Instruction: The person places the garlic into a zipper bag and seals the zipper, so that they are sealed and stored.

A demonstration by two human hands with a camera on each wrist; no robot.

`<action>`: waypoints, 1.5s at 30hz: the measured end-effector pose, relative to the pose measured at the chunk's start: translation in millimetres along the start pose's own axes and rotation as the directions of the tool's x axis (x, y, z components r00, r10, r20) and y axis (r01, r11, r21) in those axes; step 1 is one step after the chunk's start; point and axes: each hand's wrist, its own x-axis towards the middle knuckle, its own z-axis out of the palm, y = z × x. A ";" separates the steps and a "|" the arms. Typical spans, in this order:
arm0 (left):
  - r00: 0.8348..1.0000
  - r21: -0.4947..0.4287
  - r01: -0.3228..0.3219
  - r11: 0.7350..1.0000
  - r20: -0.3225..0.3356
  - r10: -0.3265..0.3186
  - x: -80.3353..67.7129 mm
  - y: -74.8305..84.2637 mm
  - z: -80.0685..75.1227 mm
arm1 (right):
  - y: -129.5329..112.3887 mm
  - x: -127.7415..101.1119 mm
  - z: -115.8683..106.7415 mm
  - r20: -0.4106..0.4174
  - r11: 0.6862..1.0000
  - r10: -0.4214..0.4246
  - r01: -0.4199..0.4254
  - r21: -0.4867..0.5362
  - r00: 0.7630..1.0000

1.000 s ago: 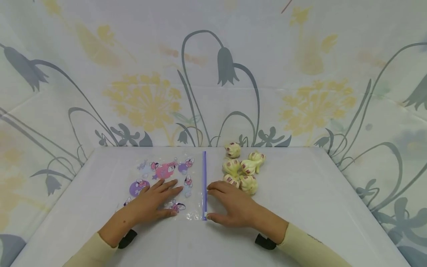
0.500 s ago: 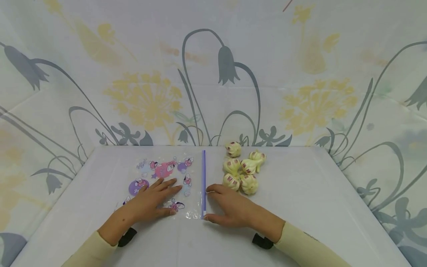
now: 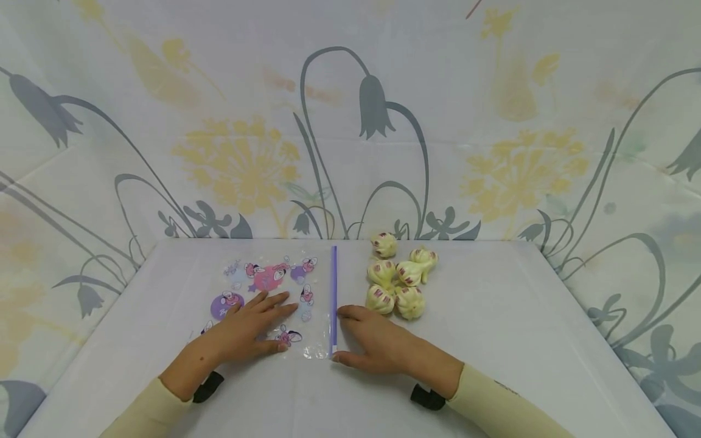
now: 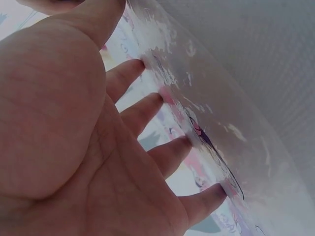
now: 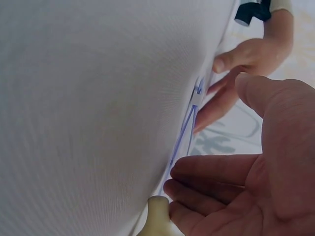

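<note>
Both hands (image 3: 246,334) flat: left on bag (image 3: 274,286), right (image 3: 383,347) beside zipper (image 3: 333,298).

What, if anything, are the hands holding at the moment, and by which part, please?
Nothing is gripped. The left hand lies flat with straight fingers on the bag; the right hand rests open beside its zip strip.

I see my left hand (image 3: 249,331) lying flat, palm down, fingers straight and slightly spread; my right hand (image 3: 378,344) rests palm down beside it, fingers extended together, thumb stretched out; both cream-sleeved forearms (image 3: 506,407) angle inward, each with a black wrist strap (image 3: 428,398).
</note>
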 end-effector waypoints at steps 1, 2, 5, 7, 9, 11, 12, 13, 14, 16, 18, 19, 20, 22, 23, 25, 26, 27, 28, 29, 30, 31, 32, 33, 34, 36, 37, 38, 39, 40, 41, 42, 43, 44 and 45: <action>1.000 0.001 -0.001 1.000 -0.001 0.001 -0.1 -0.4 -0.1 | -0.1 0.5 0.2 0.001 1.000 -0.004 0.004 -0.003 1.000; 1.000 0.002 -0.003 1.000 -0.001 0.003 -0.1 -0.7 -0.1 | -0.5 0.9 0.2 0.001 1.000 -0.007 0.007 -0.005 1.000; 1.000 -0.001 -0.006 1.000 -0.003 0.006 -0.4 -1.1 -0.2 | -1.1 1.8 0.5 0.001 1.000 -0.021 0.021 -0.006 1.000; 1.000 -0.001 -0.008 1.000 -0.004 0.008 -0.2 -1.0 -0.2 | -1.2 2.3 0.8 0.005 1.000 -0.024 0.024 -0.006 1.000; 1.000 0.000 -0.009 1.000 -0.004 0.009 0.1 -0.6 -0.2 | -0.9 2.8 1.1 0.010 1.000 -0.026 0.026 -0.005 1.000; 1.000 -0.001 -0.008 1.000 -0.004 0.008 0.6 -0.2 -0.2 | -0.2 3.7 1.5 0.015 1.000 -0.023 0.023 -0.001 1.000; 1.000 0.000 -0.007 1.000 -0.003 0.007 0.9 0.0 -0.1 | 0.1 4.2 1.7 0.018 1.000 -0.020 0.020 0.003 1.000; 1.000 -0.002 -0.005 1.000 -0.002 0.005 1.0 0.1 -0.1 | 0.5 4.8 1.8 0.020 1.000 -0.016 0.016 0.008 1.000; 1.000 -0.003 -0.003 1.000 -0.001 0.003 1.1 0.3 0.0 | 1.0 5.5 2.2 0.022 1.000 -0.015 0.015 0.012 1.000; 1.000 -0.007 -0.001 1.000 0.001 0.001 1.1 0.7 0.0 | 1.7 6.8 2.7 0.026 1.000 -0.010 0.010 0.025 1.000; 1.000 -0.009 0.000 1.000 0.003 0.000 1.0 1.0 0.0 | 2.4 7.7 3.3 0.030 1.000 -0.008 0.007 0.030 1.000; 1.000 -0.010 -0.001 1.000 0.004 0.001 0.9 1.1 0.0 | 2.7 8.2 3.8 0.032 0.999 -0.008 0.007 0.031 0.999; 1.000 -0.010 -0.001 1.000 0.004 0.001 0.9 1.3 0.0 | 3.0 8.6 4.1 0.033 1.000 -0.011 0.010 0.030 0.999; 1.000 -0.012 -0.001 1.000 0.005 0.001 0.9 1.3 0.2 | 3.2 9.2 4.6 0.033 1.000 -0.018 0.018 0.025 0.999; 1.000 -0.011 0.001 1.000 0.007 -0.001 1.0 1.2 0.3 | 3.2 9.6 4.9 0.032 1.000 -0.023 0.022 0.021 0.999; 1.000 -0.012 0.003 1.000 0.010 -0.003 1.1 1.0 0.6 | 3.0 10.2 5.4 0.035 0.999 -0.031 0.030 0.013 0.999; 1.000 -0.012 0.005 1.000 0.012 -0.005 1.2 1.0 0.6 | 3.0 10.8 5.8 0.035 0.999 -0.035 0.035 0.007 0.999; 1.000 -0.011 0.007 1.000 0.014 -0.007 1.3 1.0 0.6 | 3.1 11.4 6.2 0.036 0.999 -0.037 0.036 0.004 0.999; 1.000 -0.012 0.008 1.000 0.016 -0.008 1.3 1.0 0.5 | 3.2 12.2 6.8 0.035 0.999 -0.041 0.041 -0.003 0.999; 1.000 -0.012 0.009 1.000 0.019 -0.009 1.3 0.9 0.4 | 3.2 12.9 7.0 0.036 0.999 -0.042 0.042 -0.005 0.998; 1.000 -0.012 0.008 1.000 0.020 -0.007 1.2 0.6 0.1 | 3.0 13.5 6.9 0.036 0.999 -0.045 0.045 -0.010 0.998; 1.000 -0.013 0.007 1.000 0.021 -0.007 1.1 0.3 -0.2 | 2.9 14.5 6.9 0.033 0.999 -0.051 0.051 -0.017 0.998; 1.000 -0.012 0.006 1.000 0.021 -0.006 1.0 -0.1 -0.5 | 2.7 15.3 6.6 0.030 0.998 -0.056 0.056 -0.022 0.998; 1.000 -0.014 0.005 1.000 0.021 -0.004 0.9 -0.7 -0.7 | 2.5 16.1 6.2 0.027 0.998 -0.063 0.064 -0.028 0.998; 1.000 -0.014 0.003 1.000 0.021 -0.003 0.9 -1.4 -1.0 | 2.3 16.9 5.6 0.023 0.997 -0.073 0.074 -0.034 0.997; 1.000 -0.016 0.003 1.000 0.021 -0.003 0.8 -2.8 -1.7 | 2.2 18.6 4.5 0.020 0.995 -0.088 0.089 -0.045 0.996; 1.000 -0.016 0.002 1.000 0.022 -0.002 0.8 -3.4 -2.0 | 2.6 19.8 4.5 0.017 0.994 -0.097 0.098 -0.051 0.995; 1.000 -0.017 0.001 1.000 0.022 -0.001 0.7 -4.1 -2.4 | 3.0 20.5 4.2 0.018 0.993 -0.103 0.104 -0.056 0.995; 1.000 -0.018 0.001 1.000 0.023 -0.001 0.7 -4.6 -2.9 | 3.9 21.5 4.5 0.020 0.992 -0.109 0.110 -0.056 0.994; 1.000 -0.019 0.002 1.000 0.023 -0.002 0.7 -5.1 -3.4 | 4.5 22.3 4.3 0.027 0.992 -0.111 0.112 -0.055 0.993; 1.000 -0.020 0.002 1.000 0.024 -0.001 0.7 -5.6 -3.8 | 5.2 22.9 4.3 0.037 0.993 -0.107 0.109 -0.053 0.994; 1.000 -0.021 0.003 1.000 0.024 -0.002 0.6 -6.0 -4.3 | 5.9 23.6 4.2 0.047 0.993 -0.104 0.106 -0.051 0.993; 1.000 -0.024 0.004 1.000 0.023 -0.003 0.6 -6.4 -4.7 | 6.4 24.2 4.3 0.058 0.994 -0.097 0.099 -0.039 0.994; 1.000 -0.026 0.006 1.000 0.023 -0.006 0.6 -6.7 -5.1 | 6.7 24.7 4.0 0.072 0.996 -0.087 0.089 -0.027 0.994; 1.000 -0.027 0.009 1.000 0.023 -0.008 0.6 -7.0 -5.4 | 6.9 25.2 3.8 0.084 0.997 -0.078 0.080 -0.016 0.993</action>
